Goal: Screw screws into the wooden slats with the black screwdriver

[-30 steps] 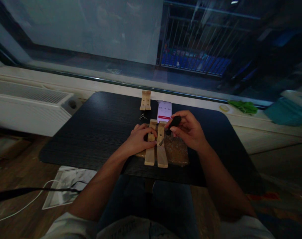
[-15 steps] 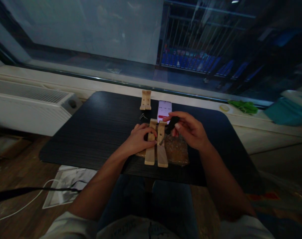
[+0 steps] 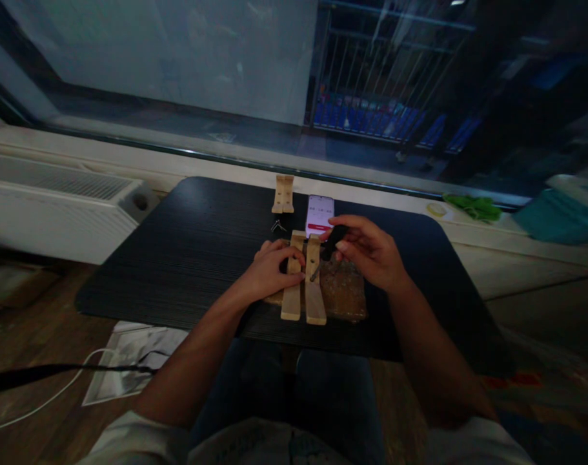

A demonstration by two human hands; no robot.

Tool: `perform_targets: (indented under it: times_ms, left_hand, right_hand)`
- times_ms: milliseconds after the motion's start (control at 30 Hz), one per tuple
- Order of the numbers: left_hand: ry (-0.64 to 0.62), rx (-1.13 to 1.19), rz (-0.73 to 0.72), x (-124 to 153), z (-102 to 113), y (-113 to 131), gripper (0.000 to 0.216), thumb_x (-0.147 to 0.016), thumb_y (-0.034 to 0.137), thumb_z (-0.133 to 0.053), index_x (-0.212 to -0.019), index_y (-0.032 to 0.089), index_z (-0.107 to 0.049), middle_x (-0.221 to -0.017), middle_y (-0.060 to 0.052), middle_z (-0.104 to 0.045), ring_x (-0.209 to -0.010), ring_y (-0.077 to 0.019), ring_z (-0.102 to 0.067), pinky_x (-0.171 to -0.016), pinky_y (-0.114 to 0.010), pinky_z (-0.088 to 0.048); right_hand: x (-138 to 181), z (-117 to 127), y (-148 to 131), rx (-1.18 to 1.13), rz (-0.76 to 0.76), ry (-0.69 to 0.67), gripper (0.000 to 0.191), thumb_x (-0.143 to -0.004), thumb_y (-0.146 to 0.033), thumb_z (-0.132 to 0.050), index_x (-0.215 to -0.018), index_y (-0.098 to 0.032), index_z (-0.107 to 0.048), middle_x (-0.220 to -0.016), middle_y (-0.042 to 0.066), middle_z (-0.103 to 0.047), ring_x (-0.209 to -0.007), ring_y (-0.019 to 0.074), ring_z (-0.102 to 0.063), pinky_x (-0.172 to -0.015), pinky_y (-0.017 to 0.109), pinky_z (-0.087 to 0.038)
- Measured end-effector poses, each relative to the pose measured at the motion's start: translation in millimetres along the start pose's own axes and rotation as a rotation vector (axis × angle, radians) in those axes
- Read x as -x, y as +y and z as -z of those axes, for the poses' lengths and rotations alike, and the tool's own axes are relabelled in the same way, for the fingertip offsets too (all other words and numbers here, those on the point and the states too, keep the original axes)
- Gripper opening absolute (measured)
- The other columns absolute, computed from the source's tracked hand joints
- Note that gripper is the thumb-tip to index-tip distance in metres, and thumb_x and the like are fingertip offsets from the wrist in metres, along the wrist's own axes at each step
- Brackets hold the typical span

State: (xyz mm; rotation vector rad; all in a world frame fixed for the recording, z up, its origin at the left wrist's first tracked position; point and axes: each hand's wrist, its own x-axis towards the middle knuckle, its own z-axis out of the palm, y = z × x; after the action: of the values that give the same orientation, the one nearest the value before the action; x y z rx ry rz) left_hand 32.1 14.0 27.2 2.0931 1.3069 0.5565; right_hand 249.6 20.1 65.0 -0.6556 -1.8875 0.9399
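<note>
Two pale wooden pieces lie side by side on a brown board near the front of the dark table. My left hand is closed on the left wooden piece and pins it down. My right hand is closed round the black handle of a screwdriver. The screwdriver slants down to the left, and its tip rests on the right wooden piece.
A lit phone lies just beyond the pieces. Another wooden pair and small metal parts sit further back. A white radiator stands at the left, green cloth on the sill at the right, cables and paper on the floor.
My right hand has shifted its fingers on the screwdriver handle, turning slightly. The left hand and the wooden pieces have stayed in place.
</note>
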Motion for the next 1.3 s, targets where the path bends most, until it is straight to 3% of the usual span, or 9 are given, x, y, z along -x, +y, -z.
perform_targets:
  times_ms: [400, 633, 900, 1067, 1300]
  left_hand:
    - [0.006, 0.004, 0.014, -0.3, -0.3, 0.7, 0.017, -0.076, 0.028, -0.069, -0.092, 0.022, -0.069, -0.099, -0.004, -0.054, -0.104, -0.0278, -0.045, -0.097, -0.045, -0.036]
    - [0.009, 0.0, 0.008, 0.1, 0.7, 2.0, 0.017, -0.076, 0.027, -0.068, -0.093, 0.023, -0.069, -0.1, -0.003, -0.054, -0.104, -0.0274, -0.046, -0.097, -0.044, -0.036]
    - [0.001, 0.001, 0.011, 0.2, 0.9, 1.5, 0.019, -0.076, 0.03, -0.068, -0.094, 0.022, -0.069, -0.1, -0.004, -0.053, -0.104, -0.028, -0.046, -0.097, -0.045, -0.036]
    - [0.008, 0.0, 0.008, -0.3, -0.4, 0.1, 0.018, -0.076, 0.03, -0.069, -0.092, 0.022, -0.069, -0.1, -0.004, -0.054, -0.104, -0.0277, -0.046, -0.096, -0.044, -0.037]
    - [0.008, 0.004, 0.011, -0.5, -0.3, 0.4, 0.018, -0.076, 0.031, -0.069, -0.092, 0.023, -0.068, -0.101, -0.004, -0.055, -0.105, -0.0282, -0.046, -0.097, -0.045, -0.036]
  right_hand:
    - [0.6, -3.9, 6.3, 0.013, -0.022, 0.081, 0.031, -0.082, -0.034, -0.07, -0.11, -0.027, -0.057, -0.084, -0.002, -0.061, -0.066, 0.0105, -0.058, -0.057, 0.026, -0.05]
    - [-0.7, -8.8, 4.4, -0.067, 0.029, 0.085, 0.03, -0.082, -0.025, -0.07, -0.107, -0.026, -0.053, -0.098, -0.001, -0.069, -0.083, 0.0111, -0.066, -0.064, 0.023, -0.05]
    - [0.2, -9.2, 4.9, -0.037, 0.078, 0.087, 0.027, -0.083, -0.025, -0.069, -0.108, -0.029, -0.059, -0.092, -0.001, -0.07, -0.081, 0.0132, -0.068, -0.065, 0.026, -0.054]
    - [1.7, -0.6, -1.3, -0.027, 0.093, 0.021, 0.028, -0.09, -0.023, -0.059, -0.117, -0.029, -0.064, -0.102, 0.0, -0.073, -0.07, 0.008, -0.064, -0.061, 0.022, -0.054]
    - [3.1, 6.4, 1.2, 0.011, 0.067, 0.067, 0.032, -0.089, -0.019, -0.061, -0.116, -0.034, -0.067, -0.101, -0.002, -0.073, -0.064, 0.0066, -0.061, -0.059, 0.021, -0.054]
